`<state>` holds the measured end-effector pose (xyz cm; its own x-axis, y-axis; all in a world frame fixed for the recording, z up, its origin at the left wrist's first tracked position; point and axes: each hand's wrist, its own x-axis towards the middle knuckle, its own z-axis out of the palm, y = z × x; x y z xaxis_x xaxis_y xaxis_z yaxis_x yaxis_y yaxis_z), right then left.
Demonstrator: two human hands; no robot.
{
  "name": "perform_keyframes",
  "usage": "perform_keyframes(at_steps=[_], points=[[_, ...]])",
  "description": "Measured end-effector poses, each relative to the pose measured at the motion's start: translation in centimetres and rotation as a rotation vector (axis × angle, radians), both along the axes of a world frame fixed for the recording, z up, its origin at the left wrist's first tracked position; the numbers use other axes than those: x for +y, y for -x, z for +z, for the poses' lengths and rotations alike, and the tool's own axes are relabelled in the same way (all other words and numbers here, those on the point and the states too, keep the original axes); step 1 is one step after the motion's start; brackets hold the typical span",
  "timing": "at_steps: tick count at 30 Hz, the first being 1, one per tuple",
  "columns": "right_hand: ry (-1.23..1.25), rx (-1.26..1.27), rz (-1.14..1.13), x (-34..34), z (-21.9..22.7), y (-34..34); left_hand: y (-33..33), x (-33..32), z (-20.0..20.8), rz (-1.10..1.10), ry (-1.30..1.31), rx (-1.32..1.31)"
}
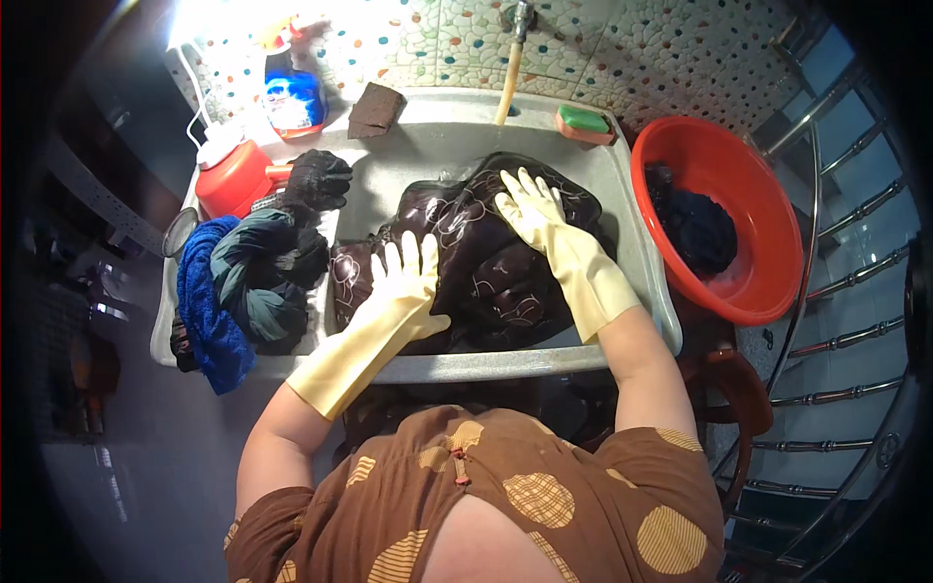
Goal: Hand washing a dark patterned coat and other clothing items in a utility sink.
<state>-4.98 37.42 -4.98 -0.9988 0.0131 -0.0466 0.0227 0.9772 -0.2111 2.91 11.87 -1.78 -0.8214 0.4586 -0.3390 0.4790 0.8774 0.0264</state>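
Observation:
Both my hands wear pale yellow rubber gloves. A wet dark garment point(505, 277) with thin white line patterns lies bunched in the grey sink point(374, 194). My left hand point(403, 282) rests on the garment's left part, fingers stretched out and thumb apart. Farther back and to the right, my right hand point(530, 209) presses flat on the cloth, its fingers extended. Neither hand grips anything. Part of the garment is hidden under my hands. A faucet with a yellowish hose point(509, 83) hangs over the sink's back edge.
On the sink's left ledge lie twisted blue cloth point(209, 301), grey-green cloth point(258, 277) and a dark glove point(316, 180). A red container point(233, 178), spray bottle point(293, 97), brown block point(376, 110) and green sponge point(583, 120) line the rim. A red basin point(768, 223) holds dark laundry, beside metal railings point(846, 340).

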Motion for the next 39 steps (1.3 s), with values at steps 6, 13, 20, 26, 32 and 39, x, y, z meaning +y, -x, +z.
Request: perform_keyframes(at_steps=[6, 13, 20, 26, 32, 39], points=[[0.044, 0.093, 0.070, -0.1, -1.4, 0.2, 1.1, 0.5, -0.9, -0.045, 0.124, -0.060], [0.093, 0.128, -0.030, -0.5, -3.1, 3.2, 3.9, 1.8, -3.2, 0.022, 0.040, -0.070], [0.177, 0.116, -0.004, -0.9, -3.7, 4.2, 4.1, 1.0, -3.9, 0.077, -0.027, -0.030], [-0.022, 0.113, -0.066, -0.4, -1.0, 2.3, 3.9, 0.9, -3.4, 0.037, -0.161, -0.075], [0.353, 0.347, -0.032, -0.9, 3.8, 2.9, 5.1, -2.0, -2.9, 0.088, -0.264, -0.081], [-0.024, 0.628, -0.308, 8.9, 5.1, 7.4, 5.5, -2.4, 0.2, 0.039, -0.434, -0.170]])
